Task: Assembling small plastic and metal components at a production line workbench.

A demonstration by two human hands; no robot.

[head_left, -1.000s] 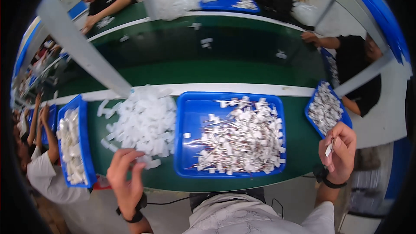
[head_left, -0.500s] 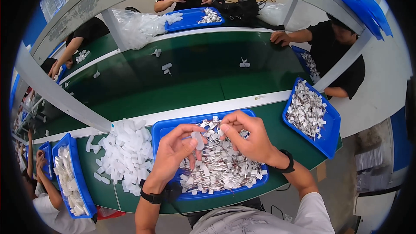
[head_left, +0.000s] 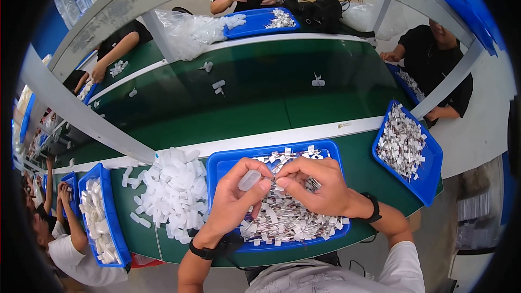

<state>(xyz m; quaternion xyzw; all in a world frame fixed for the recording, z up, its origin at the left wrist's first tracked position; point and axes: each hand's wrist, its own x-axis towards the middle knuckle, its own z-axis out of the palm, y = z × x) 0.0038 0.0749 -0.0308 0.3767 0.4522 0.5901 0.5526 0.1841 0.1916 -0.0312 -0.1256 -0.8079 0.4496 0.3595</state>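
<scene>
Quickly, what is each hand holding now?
Left hand: closed on a clear cap.
Right hand: fingers pinched on a small part; cannot tell which.

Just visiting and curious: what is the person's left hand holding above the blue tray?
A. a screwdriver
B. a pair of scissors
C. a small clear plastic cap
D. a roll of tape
C: the left hand pinches a small clear plastic cap in its fingertips, over the blue tray, with the right hand close by.
</scene>
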